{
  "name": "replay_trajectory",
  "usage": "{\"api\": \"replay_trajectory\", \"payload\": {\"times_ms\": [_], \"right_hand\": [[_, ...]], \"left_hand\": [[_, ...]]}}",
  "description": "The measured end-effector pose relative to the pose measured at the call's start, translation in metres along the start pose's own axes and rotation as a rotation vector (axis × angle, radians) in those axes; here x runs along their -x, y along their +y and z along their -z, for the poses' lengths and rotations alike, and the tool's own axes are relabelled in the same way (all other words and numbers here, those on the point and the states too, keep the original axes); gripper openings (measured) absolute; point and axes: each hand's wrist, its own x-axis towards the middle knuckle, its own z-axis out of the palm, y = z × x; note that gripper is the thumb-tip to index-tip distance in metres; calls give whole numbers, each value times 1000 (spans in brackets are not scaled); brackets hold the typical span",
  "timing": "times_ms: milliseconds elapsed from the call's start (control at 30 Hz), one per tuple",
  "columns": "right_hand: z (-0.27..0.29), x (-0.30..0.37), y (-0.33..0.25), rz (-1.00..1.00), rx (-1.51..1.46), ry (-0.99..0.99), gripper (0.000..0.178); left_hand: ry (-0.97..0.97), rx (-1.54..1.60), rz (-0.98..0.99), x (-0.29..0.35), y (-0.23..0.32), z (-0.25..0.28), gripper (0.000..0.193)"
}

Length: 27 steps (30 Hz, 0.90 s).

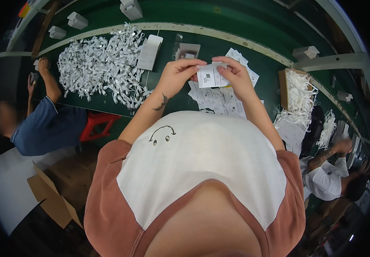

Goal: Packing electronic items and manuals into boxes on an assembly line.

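Note:
Between my two hands is a small white printed leaflet (pixel 210 77), raised above the green table. My left hand (pixel 180 73) pinches its left edge between thumb and fingers. At its upper right, my right hand (pixel 236 73) grips it with the thumb on the front. Below and behind lies a spread pile of similar printed leaflets (pixel 221 100). Just beyond my hands stands an open small box (pixel 188 51) with something pale inside. To its left a tall white box (pixel 150 53) leans with its flap up, beside a big heap of white coiled cables (pixel 101 64).
A carton of white straps or cables (pixel 298 88) stands at the right. Small white boxes (pixel 78 20) sit on the raised green conveyor. Co-workers sit at both sides, one in a blue shirt (pixel 50 126). A red stool (pixel 99 124) and open cardboard box (pixel 54 195) are at lower left.

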Motion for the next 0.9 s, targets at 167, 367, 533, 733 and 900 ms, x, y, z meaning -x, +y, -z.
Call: {"api": "replay_trajectory", "payload": {"times_ms": [167,367,533,733,900], "right_hand": [[-7,-5,8,-20,-111,47,27],[-18,-24,-4,68,359,144,22],[-19,-66,2,807,1305,75,27],[-23,-87,27,770,1497,-32,29],[-14,-81,41,719,1350,62,28]], "left_hand": [[93,-160,-190,-2,-11,9,18],[323,-495,-480,-21,-35,49,53],[198,-681,-269,-44,-93,87,76],[2,-597,-132,-61,-108,72,69],[-40,-527,-101,-48,-94,57,58]]}}
